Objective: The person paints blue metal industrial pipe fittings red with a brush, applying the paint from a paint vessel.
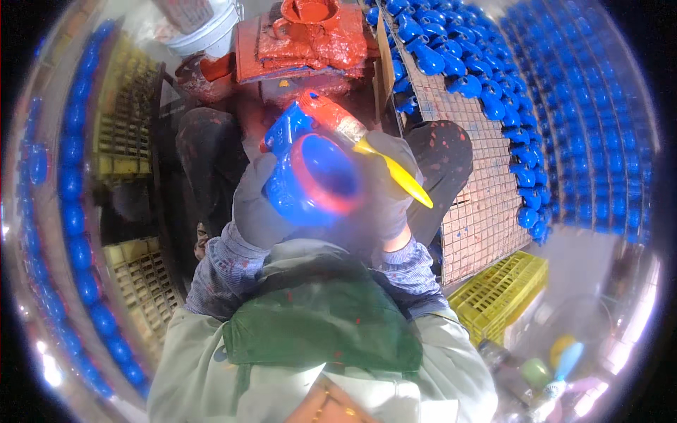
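My left hand point(259, 201), in a grey glove, is closed around a glossy blue hollow piece point(285, 201) with a round opening. A red band runs round the rim of that opening, which is tilted up and to the right. My right hand point(395, 180), also gloved, grips a paintbrush point(395, 169) by its yellow handle. The brush's red-coated bristles point up and left, next to the far side of the blue piece; whether they touch it I cannot tell. Blur hides some of the right fingers.
A red-smeared bowl point(310, 10) stands on a paint-caked block ahead, beside a white bucket point(211, 32). Right, a wire mesh rack point(479, 190) carries many blue pieces point(451, 60). Yellow crates point(504, 285) sit at right and left; rows of blue pieces point(81, 250) line the left.
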